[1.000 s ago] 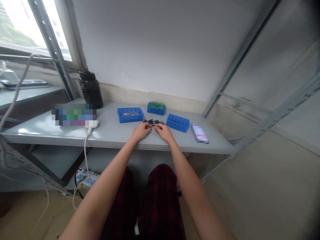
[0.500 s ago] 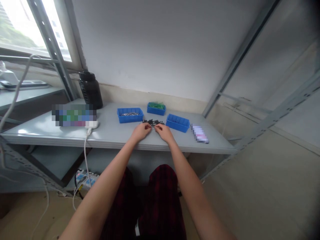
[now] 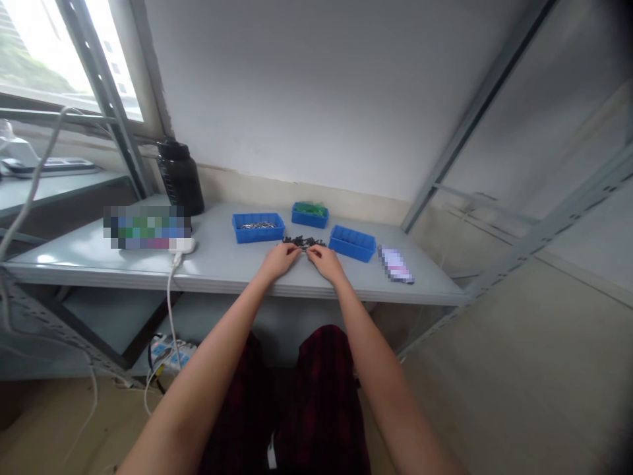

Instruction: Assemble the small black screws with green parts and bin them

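My left hand and my right hand rest close together near the front of the grey table, fingers pinched, with something too small to make out between them. Just behind the fingertips lies a pile of small black parts. To the left of the pile is a blue bin with thin silvery metal pieces. Behind it, another blue bin holds green pieces. On the right stands a third blue bin, whose contents I cannot make out.
A dark bottle stands at the back left. A blurred-out object and a white plug with its cable lie on the left. A phone-like blurred object lies at the right. Metal posts frame the table.
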The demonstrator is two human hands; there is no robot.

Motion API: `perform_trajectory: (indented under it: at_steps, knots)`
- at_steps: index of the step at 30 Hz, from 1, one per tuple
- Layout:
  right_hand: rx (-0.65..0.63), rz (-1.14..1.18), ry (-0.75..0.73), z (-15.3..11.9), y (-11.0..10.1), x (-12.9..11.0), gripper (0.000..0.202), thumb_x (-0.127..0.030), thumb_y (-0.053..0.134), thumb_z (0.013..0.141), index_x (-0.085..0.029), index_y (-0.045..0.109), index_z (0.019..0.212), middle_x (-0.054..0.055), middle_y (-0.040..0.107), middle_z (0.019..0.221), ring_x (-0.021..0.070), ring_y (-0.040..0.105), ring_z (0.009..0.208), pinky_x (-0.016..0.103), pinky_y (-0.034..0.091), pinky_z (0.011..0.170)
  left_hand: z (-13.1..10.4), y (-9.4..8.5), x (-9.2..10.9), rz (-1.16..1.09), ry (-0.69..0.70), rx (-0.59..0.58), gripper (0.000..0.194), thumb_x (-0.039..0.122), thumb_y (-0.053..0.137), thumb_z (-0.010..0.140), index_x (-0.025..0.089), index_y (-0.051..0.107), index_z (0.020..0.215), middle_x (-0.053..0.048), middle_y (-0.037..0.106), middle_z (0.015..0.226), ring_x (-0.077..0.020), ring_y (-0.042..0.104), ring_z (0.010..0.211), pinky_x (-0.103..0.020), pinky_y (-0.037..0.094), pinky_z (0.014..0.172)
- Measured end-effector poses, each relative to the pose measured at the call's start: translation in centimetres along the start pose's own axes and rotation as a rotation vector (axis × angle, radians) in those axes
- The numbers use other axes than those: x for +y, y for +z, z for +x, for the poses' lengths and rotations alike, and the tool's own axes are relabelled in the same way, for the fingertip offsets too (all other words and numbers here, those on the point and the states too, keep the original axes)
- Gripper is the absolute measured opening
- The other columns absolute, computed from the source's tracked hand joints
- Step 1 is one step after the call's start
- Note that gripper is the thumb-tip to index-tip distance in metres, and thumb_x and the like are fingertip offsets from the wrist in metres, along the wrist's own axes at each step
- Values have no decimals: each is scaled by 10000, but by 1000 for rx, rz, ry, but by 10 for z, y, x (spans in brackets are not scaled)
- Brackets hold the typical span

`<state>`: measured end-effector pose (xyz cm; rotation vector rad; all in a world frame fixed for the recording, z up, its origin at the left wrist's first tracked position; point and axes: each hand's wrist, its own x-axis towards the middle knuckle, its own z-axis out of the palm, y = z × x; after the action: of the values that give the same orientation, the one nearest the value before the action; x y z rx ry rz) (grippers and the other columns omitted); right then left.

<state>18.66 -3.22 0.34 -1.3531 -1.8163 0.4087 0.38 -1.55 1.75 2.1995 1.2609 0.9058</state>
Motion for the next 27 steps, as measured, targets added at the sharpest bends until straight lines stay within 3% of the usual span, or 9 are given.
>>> perform_trajectory:
  at_steps: [6,11,27]
  knots:
    - [4,4,6,0,0,0,204,-312,547,887,-207,721,867,39,735,835,185,647,794,278,450,743,-2,-1,2,12,4,2,384,406,449,936,165,743,878,-93,745,895,-233,641,810,-314,473,759]
    - [10,4,15,0,0,0,196,-302,548,889,-205,718,876,42,737,837,184,650,790,281,450,751,-1,-1,1,-4,3,-9,310,379,527,890,165,746,935,-94,747,962,-244,653,873,-318,480,798]
    - [-5,30,20,0,0,-1,207,-320,531,891,-204,700,869,31,726,814,178,635,773,275,448,743,2,1,-3,-25,1,10,328,355,494,929,169,743,1034,-113,745,1071,-276,663,988,-357,489,907]
